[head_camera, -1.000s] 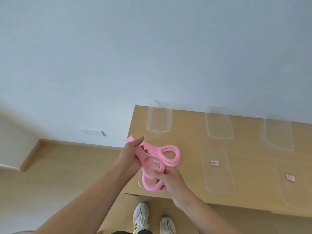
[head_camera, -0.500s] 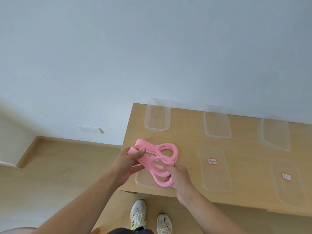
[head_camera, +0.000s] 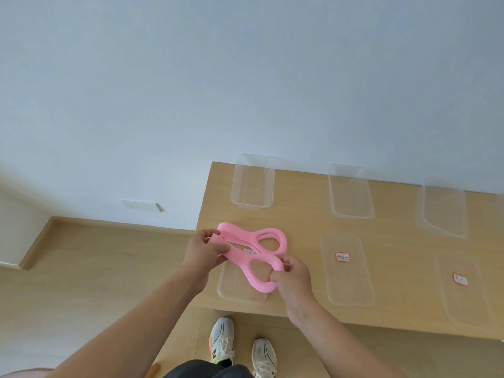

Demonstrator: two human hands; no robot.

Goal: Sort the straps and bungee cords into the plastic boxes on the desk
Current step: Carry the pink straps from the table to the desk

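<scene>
Wide looped pink elastic strap [head_camera: 268, 239] held over labelled clear plastic box [head_camera: 234, 288] on light wood worktop [head_camera: 300, 222]. L hand [head_camera: 204, 251] pinches strap end at box's left; R hand [head_camera: 292, 278] grips loops above box.

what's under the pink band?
A clear plastic lid on the desk; its label shows between loops. Label text and lid's right edge hide behind the pink band and right hand.

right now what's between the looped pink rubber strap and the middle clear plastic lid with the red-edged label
Only bare wooden desk separates the pink strap from that lid, seen in the head view.
</scene>
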